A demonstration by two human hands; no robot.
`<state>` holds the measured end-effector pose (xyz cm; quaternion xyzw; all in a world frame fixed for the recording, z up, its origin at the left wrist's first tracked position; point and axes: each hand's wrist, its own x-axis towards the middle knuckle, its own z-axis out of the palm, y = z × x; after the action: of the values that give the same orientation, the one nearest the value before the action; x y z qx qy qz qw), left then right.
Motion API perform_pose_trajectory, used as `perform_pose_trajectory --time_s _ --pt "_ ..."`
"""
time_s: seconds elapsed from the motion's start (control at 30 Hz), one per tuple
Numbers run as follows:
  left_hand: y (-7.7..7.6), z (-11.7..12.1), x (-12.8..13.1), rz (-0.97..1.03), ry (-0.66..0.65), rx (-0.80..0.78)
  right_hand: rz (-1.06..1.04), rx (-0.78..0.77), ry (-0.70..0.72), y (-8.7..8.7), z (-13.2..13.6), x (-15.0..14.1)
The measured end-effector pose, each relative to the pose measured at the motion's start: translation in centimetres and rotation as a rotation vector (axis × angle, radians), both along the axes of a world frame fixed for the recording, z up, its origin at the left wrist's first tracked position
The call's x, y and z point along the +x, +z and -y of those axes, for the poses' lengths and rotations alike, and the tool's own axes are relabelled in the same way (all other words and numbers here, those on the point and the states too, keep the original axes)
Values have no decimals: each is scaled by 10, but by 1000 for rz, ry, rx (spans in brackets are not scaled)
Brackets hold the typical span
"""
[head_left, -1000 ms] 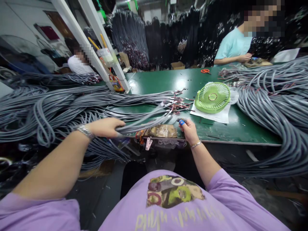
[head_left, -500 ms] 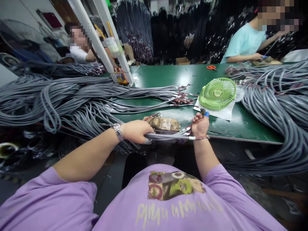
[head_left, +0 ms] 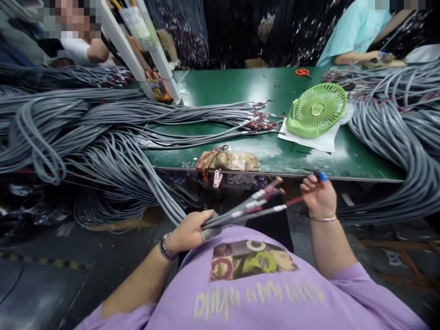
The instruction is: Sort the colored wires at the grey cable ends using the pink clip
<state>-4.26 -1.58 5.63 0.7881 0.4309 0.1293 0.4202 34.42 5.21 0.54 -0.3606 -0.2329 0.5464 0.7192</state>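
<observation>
My left hand [head_left: 192, 231] is closed round a bundle of grey cables [head_left: 227, 219] just in front of my shirt. White-banded ends with dark red wires [head_left: 270, 190] fan out from it to the right. My right hand [head_left: 319, 197] has curled fingers, with blue and black coverings at the fingertips. Its fingers close on the red wire [head_left: 294, 200] of one cable, which is drawn apart from the others. Behind the left hand, the cables run back to a big pile on the table's left side.
The green table [head_left: 237, 87] bears more grey cables [head_left: 192, 114], a green fan [head_left: 316, 110] on white paper, and orange scissors [head_left: 302, 72]. A taped cardboard block [head_left: 237, 160] with a pink clip [head_left: 217, 178] sits at the edge. Heaped cables [head_left: 381, 137] hang at right. Two people work beyond.
Both hands have come back from the table edge towards my body, the cable bundle with them. My right hand has moved right, away from the bundle. The view has tilted down.
</observation>
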Motion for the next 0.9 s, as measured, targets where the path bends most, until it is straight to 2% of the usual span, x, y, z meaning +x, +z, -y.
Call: perform_pose_trajectory --time_s 0.1,0.17,0.23,0.3,0.37,0.47,0.6,0.77,0.9 --pt "-36 26 -32 238 285 -150 273 -157 132 -22 31 -31" --pt "-54 39 -47 314 373 -179 454 -197 465 -29 49 -63" --pt "-68 47 -56 357 390 -199 553 -127 781 -27 60 -99" --pt "-78 49 -61 374 358 -202 553 5 959 -20 64 -136" --pt "-84 48 -63 369 318 -187 535 120 1053 -11 61 -169" --pt "-87 44 -62 291 264 -155 400 194 1043 2 54 -208" --pt "-85 43 -58 147 168 -116 455 153 998 9 47 -236" --pt "-83 37 -47 231 105 -132 594 204 954 -5 45 -240" --pt "-83 19 -33 292 40 -133 664 249 980 -18 47 -233"
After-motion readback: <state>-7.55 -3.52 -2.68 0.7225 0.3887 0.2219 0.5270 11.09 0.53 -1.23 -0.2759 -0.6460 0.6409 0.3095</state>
